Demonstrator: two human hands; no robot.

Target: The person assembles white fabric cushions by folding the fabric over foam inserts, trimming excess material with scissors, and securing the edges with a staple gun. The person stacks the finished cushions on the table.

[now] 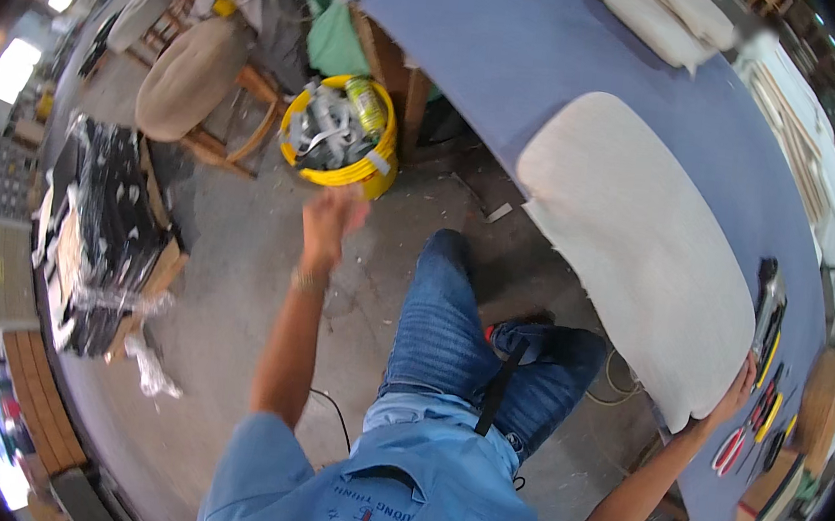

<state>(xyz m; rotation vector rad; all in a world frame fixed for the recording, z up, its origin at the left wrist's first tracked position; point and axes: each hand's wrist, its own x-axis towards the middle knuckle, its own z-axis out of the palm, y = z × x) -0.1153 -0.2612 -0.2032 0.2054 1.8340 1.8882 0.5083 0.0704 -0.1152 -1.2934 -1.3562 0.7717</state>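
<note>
A large cream upholstered pad (649, 253) with rounded corners lies on the blue-covered table (458, 43) at my right, its near side overhanging the table edge. My right hand (729, 396) is at the pad's near right corner, with fingers along its edge and the palm partly hidden. Stretched forward at the left, my left hand (331, 222) is smeared by motion, and its fingers do not show clearly. It appears just in front of a yellow bucket (380, 182), which is full of grey and white scraps and a green-yellow can.
Beside the pad lie a staple gun (770, 305), red-handled scissors (729, 449) and several hand tools. More cream pads (652, 22) rest at the table's far end. A padded wooden chair (189, 78) and a plastic-wrapped stack (114, 231) stand on the left. A cable runs across the floor.
</note>
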